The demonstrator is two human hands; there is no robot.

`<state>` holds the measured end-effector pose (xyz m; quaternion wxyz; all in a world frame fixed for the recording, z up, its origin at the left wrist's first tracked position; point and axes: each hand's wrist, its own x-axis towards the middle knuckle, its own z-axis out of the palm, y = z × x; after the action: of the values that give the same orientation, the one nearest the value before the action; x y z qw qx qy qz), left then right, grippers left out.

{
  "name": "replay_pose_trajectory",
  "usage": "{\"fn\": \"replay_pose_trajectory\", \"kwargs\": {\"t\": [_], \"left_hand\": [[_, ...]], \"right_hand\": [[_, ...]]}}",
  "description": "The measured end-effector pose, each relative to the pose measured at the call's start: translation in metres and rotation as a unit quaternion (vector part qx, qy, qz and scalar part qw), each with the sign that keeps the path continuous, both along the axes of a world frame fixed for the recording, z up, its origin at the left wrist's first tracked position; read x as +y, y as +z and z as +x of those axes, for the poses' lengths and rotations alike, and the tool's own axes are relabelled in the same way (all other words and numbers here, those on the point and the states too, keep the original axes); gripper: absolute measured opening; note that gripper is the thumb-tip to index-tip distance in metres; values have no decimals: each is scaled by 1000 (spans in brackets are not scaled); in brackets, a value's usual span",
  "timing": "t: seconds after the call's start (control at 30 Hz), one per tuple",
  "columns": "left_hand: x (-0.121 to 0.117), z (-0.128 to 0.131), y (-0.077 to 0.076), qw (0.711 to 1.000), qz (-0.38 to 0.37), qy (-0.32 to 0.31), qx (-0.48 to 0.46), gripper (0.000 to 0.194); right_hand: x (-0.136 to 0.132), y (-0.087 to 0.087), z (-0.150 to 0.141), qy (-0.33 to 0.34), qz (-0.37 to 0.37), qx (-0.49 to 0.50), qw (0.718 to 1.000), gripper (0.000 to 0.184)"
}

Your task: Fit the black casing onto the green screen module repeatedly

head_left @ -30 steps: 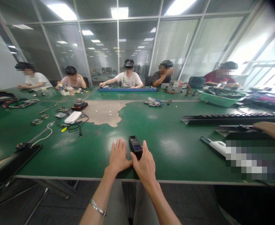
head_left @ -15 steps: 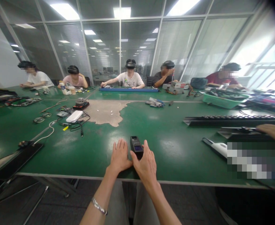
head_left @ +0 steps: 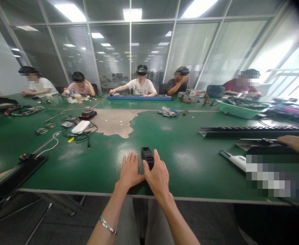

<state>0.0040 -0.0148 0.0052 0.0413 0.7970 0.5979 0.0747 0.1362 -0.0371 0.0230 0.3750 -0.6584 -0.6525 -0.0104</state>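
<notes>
Nearest me, a silver bracelet (head_left: 108,225) circles the left wrist of the person seated at this green table (head_left: 185,177). The left hand (head_left: 131,171) lies palm down at 12 o'clock from the seat, just left of a black handheld device (head_left: 147,157), its fingers loosely side by side and its thumb stretched toward the right hand (head_left: 158,173). That right hand is at the device's near end, thumb and forefinger apart along its two sides; whether they press on it, I can't tell.

Over at 2 o'clock there's a white tool (head_left: 238,161) with a dark loop, and past it someone else's hand (head_left: 296,143) by some dark metal rails (head_left: 256,131). Round at 10 o'clock lies a long black panel (head_left: 21,175); further out, at 11, a white box (head_left: 81,127) sits among dark cables (head_left: 88,141). Beyond the bare patch (head_left: 116,124), a blue bar (head_left: 140,98) lies at 12, before a person in a white T-shirt (head_left: 141,87).
</notes>
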Motion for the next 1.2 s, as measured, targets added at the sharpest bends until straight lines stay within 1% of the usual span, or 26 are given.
{"fn": "replay_pose_trajectory", "kwargs": {"t": [0.17,0.27,0.33,0.47,0.57,0.67,0.8,0.9,1.03,1.1,1.2], "left_hand": [[0,0,0,1000,9,1,-12,103],[-1,1,0,1000,9,4,-21,108],[-1,1,0,1000,6,5,-25,113],[-1,1,0,999,12,2,-30,118],[-1,1,0,1000,13,2,-27,118],[-1,1,0,1000,10,2,-24,119],[-1,1,0,1000,15,-1,-24,120],[-1,2,2,1000,14,1,-21,118],[-2,2,3,1000,10,1,-22,118],[-2,2,4,1000,9,-1,-22,119],[-2,2,5,1000,2,0,-20,118]], "right_hand": [[6,21,7,-4,42,57,997,68],[10,25,21,-22,73,76,994,68],[12,21,32,-38,74,75,994,67],[12,4,49,-59,43,71,995,69],[9,-8,56,-61,24,62,996,68],[7,-16,59,-65,22,45,997,67],[5,-24,63,-74,10,35,997,67],[6,-28,65,-77,-5,38,996,71],[7,-33,66,-70,24,27,997,79],[7,-36,67,-62,38,25,997,80],[7,-40,70,-57,40,30,997,79]]}}
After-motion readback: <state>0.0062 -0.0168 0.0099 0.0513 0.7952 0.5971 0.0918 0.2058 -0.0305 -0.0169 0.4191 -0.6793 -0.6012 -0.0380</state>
